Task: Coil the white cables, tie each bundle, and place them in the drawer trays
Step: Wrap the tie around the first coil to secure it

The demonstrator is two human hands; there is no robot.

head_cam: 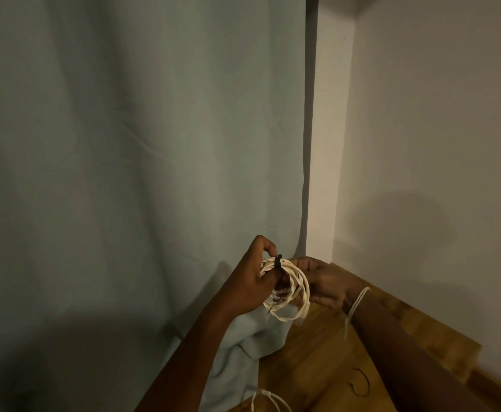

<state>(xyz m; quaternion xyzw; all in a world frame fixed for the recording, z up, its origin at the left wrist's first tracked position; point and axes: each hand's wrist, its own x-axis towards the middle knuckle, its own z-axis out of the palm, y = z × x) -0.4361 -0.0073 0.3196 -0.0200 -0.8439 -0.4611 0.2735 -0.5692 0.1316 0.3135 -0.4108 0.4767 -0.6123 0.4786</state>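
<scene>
step: tying coiled white cable (291, 288) held mid-air over wooden surface (326, 364), low right | left hand (250, 279) pinches black tie (278, 261) | right hand (322, 282) grips coil's right side | I'd cinch snug, keeping loops stacked | drawer trays unseen

- The two hands, left hand (250, 281) and right hand (323, 282), meet on the coiled white cable (288, 288) above the wooden table (326, 361), with open air beneath them.
- A pale cloth backdrop (139, 144) hangs just behind and bunches onto the table's left part (blocking that side).
- The wall (436, 144) closes the right side.
- A thin black tie (362, 382) and another white cable (268, 399) lie on the near tabletop.
</scene>
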